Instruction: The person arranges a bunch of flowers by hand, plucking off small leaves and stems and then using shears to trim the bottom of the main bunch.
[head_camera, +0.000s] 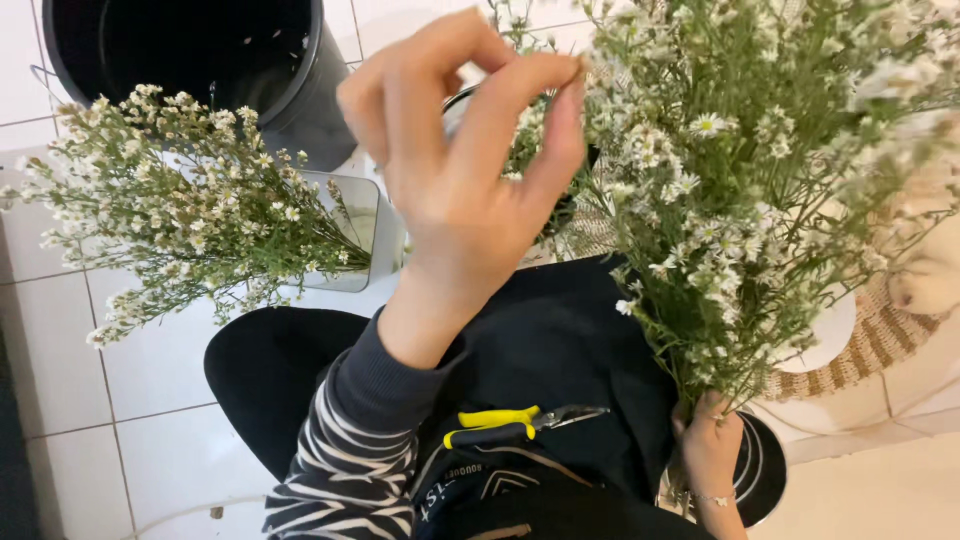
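Observation:
My left hand (465, 170), in a striped sleeve, is raised in the middle of the view. Its thumb and forefinger pinch a small sprig at the edge of a big bunch of small white daisy-like flowers (740, 180). My right hand (708, 445), wearing a thin bracelet, grips the green stems of that bunch low at the right, beside my lap. Yellow-handled snips (505, 422) lie on my dark apron between the two hands.
A second bunch of white flowers (180, 200) lies at the left with its stems in a clear glass vase (365, 235) on the white tiled floor (150, 370). A black bucket (300, 90) stands behind it. A woven basket (880, 340) sits at the right.

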